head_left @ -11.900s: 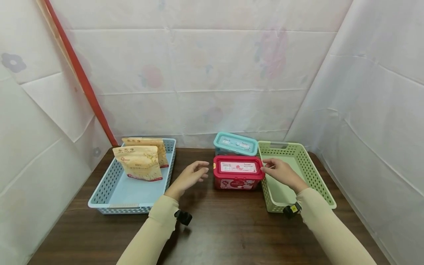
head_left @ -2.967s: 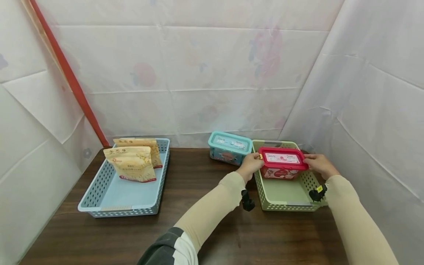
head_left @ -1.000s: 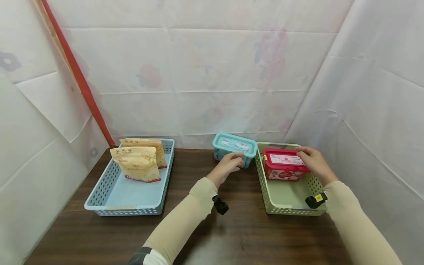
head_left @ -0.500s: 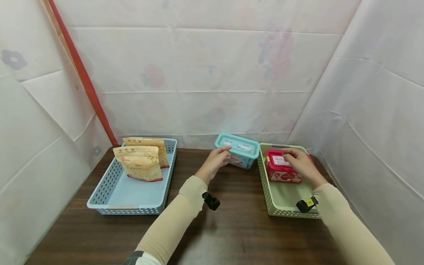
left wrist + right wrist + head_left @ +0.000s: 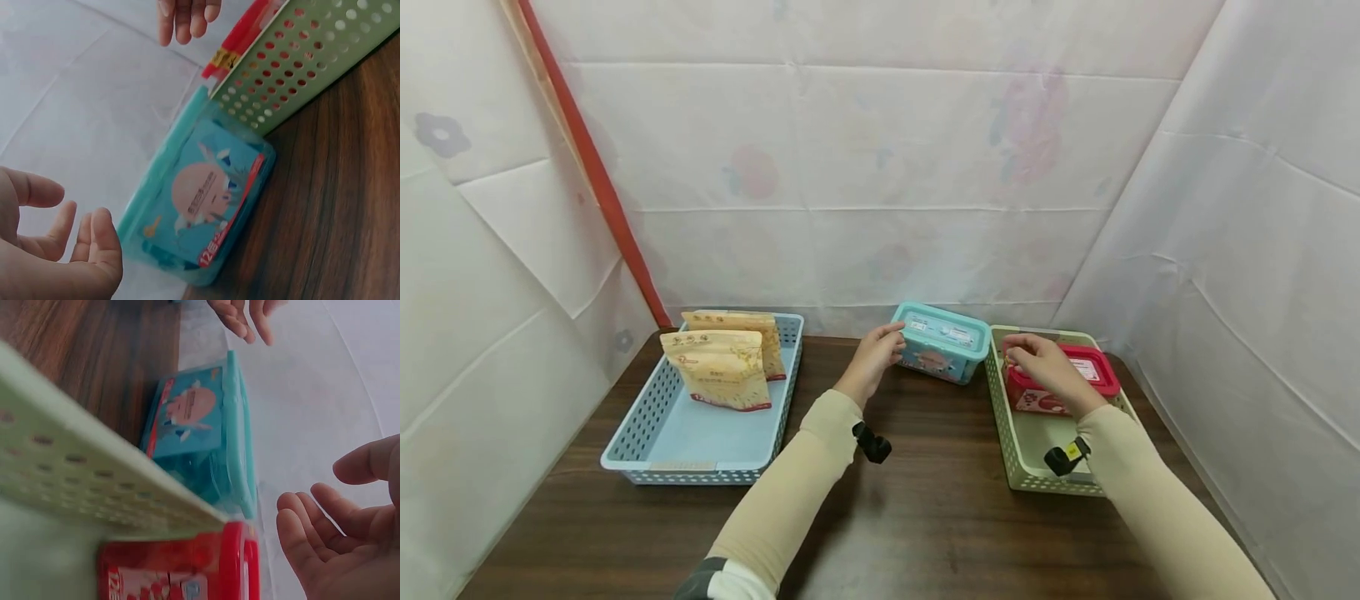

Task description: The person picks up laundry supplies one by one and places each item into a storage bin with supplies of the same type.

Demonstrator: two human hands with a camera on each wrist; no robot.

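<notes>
A teal lidded plastic box [image 5: 946, 343] with a printed front stands on the table against the green basket's left side. My left hand [image 5: 874, 362] is at its left end, fingers loosely bent with nothing in them, as the left wrist view also shows. The red lidded box [image 5: 1101, 371] sits inside the green basket [image 5: 1017, 467], toward the back. Over the red box's left part hovers my right hand [image 5: 1047, 367], thumb and fingers apart and holding nothing. In the right wrist view, that hand [image 5: 344, 531] is above the level of both lids.
On the left stands a blue perforated basket [image 5: 700, 442]. Two yellow pouches, one in front [image 5: 722, 371] and one behind [image 5: 772, 350], stand upright in its back part. White sheeting [image 5: 850, 167] hangs behind and beside the dark wooden table [image 5: 925, 517].
The red box was carried from in front of the teal box into the green basket and let go. Since then, my left hand has drawn back to the teal box's left end; the right has moved left.
</notes>
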